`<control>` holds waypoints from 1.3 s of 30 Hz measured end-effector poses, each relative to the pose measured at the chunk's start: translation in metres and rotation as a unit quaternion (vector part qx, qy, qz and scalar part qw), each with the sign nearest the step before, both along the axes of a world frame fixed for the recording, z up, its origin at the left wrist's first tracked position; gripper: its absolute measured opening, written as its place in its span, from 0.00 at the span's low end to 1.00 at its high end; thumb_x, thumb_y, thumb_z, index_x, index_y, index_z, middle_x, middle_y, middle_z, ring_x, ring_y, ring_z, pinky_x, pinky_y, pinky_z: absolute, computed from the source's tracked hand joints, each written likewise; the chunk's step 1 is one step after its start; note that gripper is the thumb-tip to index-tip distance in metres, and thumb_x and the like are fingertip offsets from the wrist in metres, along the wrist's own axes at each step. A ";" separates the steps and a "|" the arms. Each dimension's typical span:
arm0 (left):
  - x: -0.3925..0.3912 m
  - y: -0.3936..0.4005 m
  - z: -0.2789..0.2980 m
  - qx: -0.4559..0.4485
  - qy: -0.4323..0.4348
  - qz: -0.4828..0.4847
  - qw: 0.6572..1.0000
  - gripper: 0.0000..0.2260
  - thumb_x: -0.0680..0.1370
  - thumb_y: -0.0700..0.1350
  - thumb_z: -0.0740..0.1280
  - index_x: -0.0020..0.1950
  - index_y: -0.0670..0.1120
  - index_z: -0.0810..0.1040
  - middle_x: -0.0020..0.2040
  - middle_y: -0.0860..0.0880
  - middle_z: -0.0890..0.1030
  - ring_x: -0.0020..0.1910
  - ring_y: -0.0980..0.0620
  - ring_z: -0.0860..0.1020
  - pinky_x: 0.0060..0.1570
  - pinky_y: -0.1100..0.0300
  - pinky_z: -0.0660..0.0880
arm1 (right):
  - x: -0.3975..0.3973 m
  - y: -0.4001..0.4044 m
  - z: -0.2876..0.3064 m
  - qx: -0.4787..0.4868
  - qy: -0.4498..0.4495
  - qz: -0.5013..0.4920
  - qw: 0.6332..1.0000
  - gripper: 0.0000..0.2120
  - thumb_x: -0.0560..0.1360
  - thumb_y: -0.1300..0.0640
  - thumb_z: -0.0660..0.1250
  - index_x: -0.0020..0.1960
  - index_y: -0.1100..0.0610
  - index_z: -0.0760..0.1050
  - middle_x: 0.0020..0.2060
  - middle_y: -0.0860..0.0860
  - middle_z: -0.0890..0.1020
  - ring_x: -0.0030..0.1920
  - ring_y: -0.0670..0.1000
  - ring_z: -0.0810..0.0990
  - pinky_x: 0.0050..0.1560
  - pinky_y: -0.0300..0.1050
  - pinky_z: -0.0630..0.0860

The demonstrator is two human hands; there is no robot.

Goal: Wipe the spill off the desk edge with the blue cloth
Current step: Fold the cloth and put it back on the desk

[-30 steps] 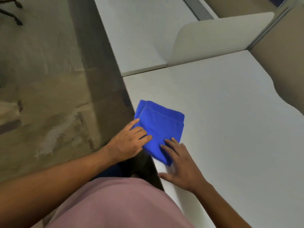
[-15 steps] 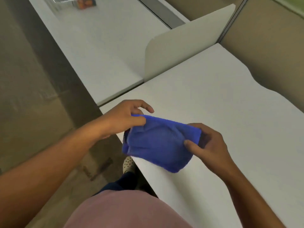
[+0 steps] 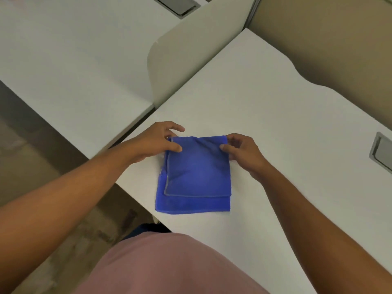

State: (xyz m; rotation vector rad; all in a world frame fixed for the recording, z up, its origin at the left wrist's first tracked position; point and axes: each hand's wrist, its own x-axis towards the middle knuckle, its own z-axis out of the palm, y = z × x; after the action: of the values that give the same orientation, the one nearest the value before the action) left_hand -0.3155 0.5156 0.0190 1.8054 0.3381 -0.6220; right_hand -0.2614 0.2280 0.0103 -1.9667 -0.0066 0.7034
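Now the blue cloth [image 3: 197, 177], a soft terry square folded in uneven layers, lies flat on the smooth white desk [image 3: 275, 128] near its left edge. Left hand [image 3: 157, 143] pinches the far left corner between thumb and fingers; right hand [image 3: 244, 153] pinches the far right corner likewise.

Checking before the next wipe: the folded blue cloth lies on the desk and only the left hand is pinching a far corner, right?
Not quite. In the head view both hands hold it: the left hand pinches one far corner of the blue cloth and the right hand pinches the other. The cloth is folded and lies on the desk.
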 end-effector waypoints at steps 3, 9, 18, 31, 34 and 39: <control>0.008 0.000 0.005 0.017 -0.061 0.011 0.998 0.20 0.76 0.35 0.75 0.64 0.52 0.81 0.51 0.48 0.88 0.55 0.45 0.86 0.64 0.47 0.81 | -0.001 -0.006 0.012 0.016 -0.020 -0.028 0.999 0.05 0.82 0.60 0.70 0.55 0.53 0.84 0.54 0.50 0.88 0.55 0.50 0.87 0.56 0.48 0.82; 0.004 0.003 0.028 0.036 -0.189 -0.017 0.981 0.19 0.76 0.35 0.74 0.61 0.56 0.83 0.49 0.58 0.86 0.51 0.55 0.83 0.52 0.66 0.81 | -0.018 -0.030 0.038 0.008 -0.112 -0.038 0.993 0.07 0.79 0.63 0.73 0.54 0.52 0.85 0.56 0.45 0.86 0.59 0.44 0.84 0.55 0.38 0.79; -0.085 -0.003 -0.038 0.256 -0.430 -0.356 0.789 0.14 0.74 0.40 0.68 0.56 0.51 0.87 0.51 0.57 0.86 0.51 0.53 0.81 0.56 0.55 0.71 | -0.110 -0.064 -0.002 -0.099 -0.183 0.075 0.975 0.19 0.77 0.65 0.75 0.53 0.40 0.86 0.67 0.42 0.76 0.70 0.47 0.75 0.49 0.36 0.75; -0.106 -0.012 -0.055 0.309 -0.402 -0.289 0.812 0.16 0.73 0.50 0.65 0.56 0.51 0.87 0.57 0.54 0.82 0.60 0.51 0.79 0.68 0.46 0.66 | -0.120 -0.052 -0.020 -0.214 -0.192 0.101 0.952 0.15 0.83 0.58 0.65 0.62 0.44 0.85 0.76 0.46 0.69 0.71 0.51 0.72 0.64 0.40 0.68; -0.099 -0.016 -0.051 0.281 -0.384 -0.166 0.864 0.15 0.76 0.55 0.67 0.55 0.51 0.88 0.59 0.52 0.82 0.61 0.48 0.78 0.66 0.49 0.66 | -0.118 -0.043 -0.010 -0.173 -0.191 0.026 0.966 0.19 0.80 0.54 0.57 0.63 0.46 0.84 0.76 0.44 0.69 0.71 0.50 0.72 0.65 0.38 0.68; -0.057 -0.024 -0.037 0.296 -0.201 -0.153 0.921 0.33 0.76 0.64 0.72 0.77 0.50 0.71 0.73 0.49 0.75 0.73 0.45 0.70 0.70 0.46 0.68 | -0.089 -0.020 -0.001 -0.203 -0.169 0.134 0.955 0.31 0.83 0.50 0.68 0.83 0.45 0.62 0.83 0.44 0.61 0.81 0.47 0.59 0.80 0.43 0.59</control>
State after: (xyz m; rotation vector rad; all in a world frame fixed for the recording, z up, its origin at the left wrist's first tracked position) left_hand -0.3721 0.4918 -0.0185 2.5446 -0.0536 -0.3560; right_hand -0.3508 0.2078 0.0090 -2.4959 -0.3699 0.5613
